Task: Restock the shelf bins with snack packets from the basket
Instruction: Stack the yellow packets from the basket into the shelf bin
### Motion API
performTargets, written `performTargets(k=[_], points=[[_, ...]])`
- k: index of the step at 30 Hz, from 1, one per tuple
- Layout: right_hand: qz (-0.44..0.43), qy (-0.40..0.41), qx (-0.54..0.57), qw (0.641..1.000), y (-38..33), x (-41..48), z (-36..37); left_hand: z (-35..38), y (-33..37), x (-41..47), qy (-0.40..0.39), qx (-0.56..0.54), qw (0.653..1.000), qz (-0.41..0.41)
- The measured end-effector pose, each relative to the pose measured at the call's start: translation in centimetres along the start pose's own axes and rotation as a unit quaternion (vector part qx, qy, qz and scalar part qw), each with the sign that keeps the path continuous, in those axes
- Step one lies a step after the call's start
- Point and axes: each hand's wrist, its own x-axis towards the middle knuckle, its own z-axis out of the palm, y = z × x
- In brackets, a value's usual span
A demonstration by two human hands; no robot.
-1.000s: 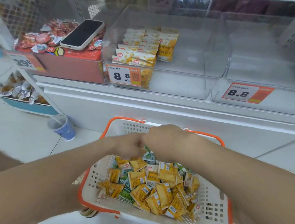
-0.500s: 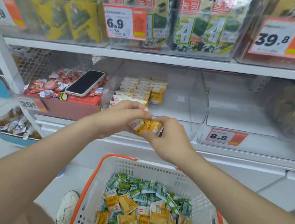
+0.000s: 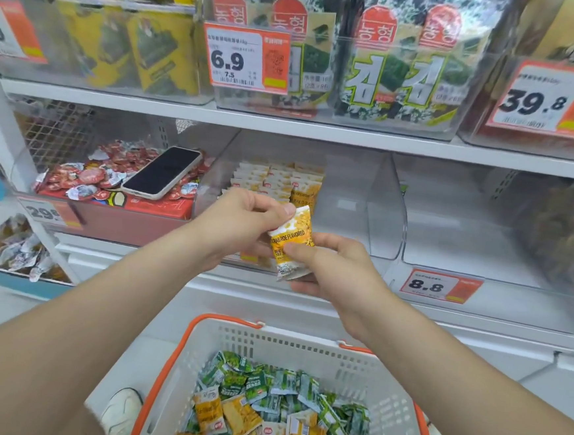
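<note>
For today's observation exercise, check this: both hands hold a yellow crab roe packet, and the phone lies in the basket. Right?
Not quite. The head view shows the phone lying on red-wrapped snacks on the shelf, not in the basket. The left hand and right hand do hold a yellow crab roe packet.

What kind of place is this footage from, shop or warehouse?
Most likely a shop's snack aisle: clear bins of packaged snacks on shelves, orange price tags on the bin fronts, a shopping basket of packets below. Left hand and right hand hold a yellow packet.
</note>
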Motion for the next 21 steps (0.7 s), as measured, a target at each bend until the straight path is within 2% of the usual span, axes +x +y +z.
performTargets(k=[2, 6, 7, 9, 10, 11, 13, 18, 21], points=[[-0.036, -0.002, -0.07, 0.997, -0.9, 0.3, 0.0, -0.2, 0.0, 0.4, 0.027, 0.037, 0.999, 0.026], [-0.079, 0.037, -0.123, 0.989, -2.3, 2.0, -0.1, -0.4, -0.1, 1.9, 0.103, 0.07, 0.991, 0.048], [-0.092, 0.062, -0.132, 0.985, -2.6, 2.9, -0.2, -0.6, -0.3, 2.4, 0.144, 0.147, 0.976, 0.07], [-0.115, 0.125, -0.157, 0.973, -3.2, 4.6, -0.5, -1.2, -1.2, 3.5, 0.19, 0.377, 0.895, 0.143], [-0.124, 0.153, -0.173, 0.965, -3.5, 5.6, -0.7, -1.3, -1.6, 3.9, 0.183, 0.454, 0.856, 0.167], [-0.131, 0.174, -0.192, 0.957, -3.6, 6.7, -1.0, -1.5, -2.2, 4.3, 0.162, 0.496, 0.834, 0.179], [-0.131, 0.186, -0.231, 0.946, -3.8, 9.1, -1.3, -1.7, -3.3, 5.3, 0.108, 0.544, 0.814, 0.175], [-0.108, 0.152, -0.307, 0.933, -3.4, 14.4, -1.3, -1.9, -5.4, 7.2, 0.007, 0.58, 0.812, 0.065], [-0.092, 0.136, -0.369, 0.915, -3.0, 16.6, -0.9, -2.1, -5.7, 7.5, -0.016, 0.572, 0.819, 0.05]])
